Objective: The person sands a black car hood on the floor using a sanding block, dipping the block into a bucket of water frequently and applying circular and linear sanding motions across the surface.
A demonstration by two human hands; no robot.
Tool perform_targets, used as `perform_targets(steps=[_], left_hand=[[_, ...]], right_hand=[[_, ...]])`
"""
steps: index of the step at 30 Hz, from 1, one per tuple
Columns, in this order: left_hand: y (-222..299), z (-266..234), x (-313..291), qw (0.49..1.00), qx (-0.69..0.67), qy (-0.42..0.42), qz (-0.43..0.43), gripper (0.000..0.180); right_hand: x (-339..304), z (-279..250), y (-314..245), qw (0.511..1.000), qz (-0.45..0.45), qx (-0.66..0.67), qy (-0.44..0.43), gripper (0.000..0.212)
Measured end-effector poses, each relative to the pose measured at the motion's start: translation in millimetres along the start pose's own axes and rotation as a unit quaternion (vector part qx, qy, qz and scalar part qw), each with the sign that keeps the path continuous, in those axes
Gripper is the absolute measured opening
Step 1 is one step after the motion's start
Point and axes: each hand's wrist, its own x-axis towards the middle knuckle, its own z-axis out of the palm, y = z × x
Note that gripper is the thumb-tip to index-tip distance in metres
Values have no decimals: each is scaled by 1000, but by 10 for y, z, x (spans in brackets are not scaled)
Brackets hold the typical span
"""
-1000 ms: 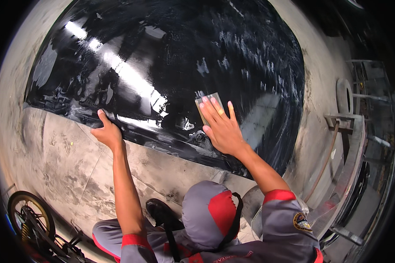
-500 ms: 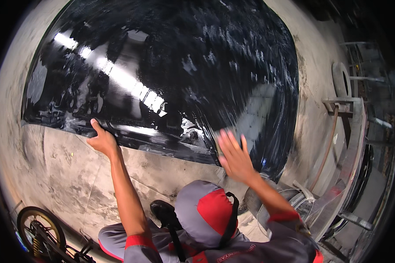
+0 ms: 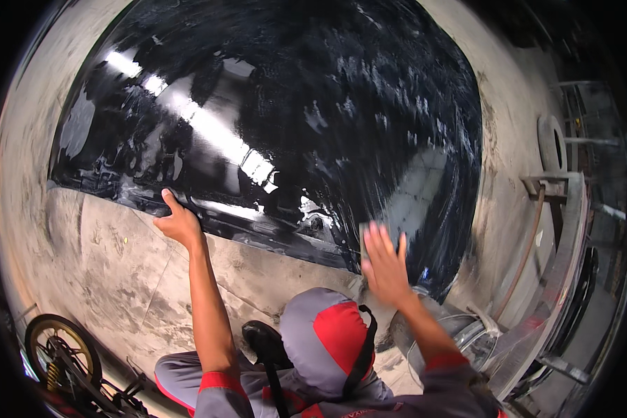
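A large glossy black car hood (image 3: 285,132), wet and streaked with whitish smears, lies before me. My left hand (image 3: 181,221) grips its near edge at the left, thumb on top and the other fingers hidden beneath. Toward the near right corner, my right hand (image 3: 385,268) lies with its fingers stretched over a thin greyish sanding pad (image 3: 363,239), pressing it on the hood. Most of the pad is covered by the fingers, which are slightly blurred.
Stained pale concrete floor (image 3: 118,240) surrounds the hood. To the right stand a metal frame (image 3: 561,258) and a round bucket-like container (image 3: 414,334) close to my right forearm. A motorcycle wheel (image 3: 63,352) is at the lower left. A tyre (image 3: 552,143) lies farther right.
The whole view has shifted, so the hood appears slightly farther right and lower. My right hand has slid slightly right and nearer with the pad. My left hand keeps its grip.
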Motion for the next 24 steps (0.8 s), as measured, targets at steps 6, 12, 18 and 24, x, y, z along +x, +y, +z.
perform_targets(steps=[6,12,18,24], left_hand=[[-12,-45,12,997,-63,-31,20,77],[16,-22,44,999,-45,-8,27,73],[-96,-128,208,999,-36,-38,13,66],[-32,-8,153,998,17,-12,64,71]], right_hand=[[989,-230,-29,996,-22,-20,82,62],[167,-89,183,999,29,-11,38,63],[854,-225,42,993,31,-32,107,59],[206,-174,248,993,74,-17,95,60]])
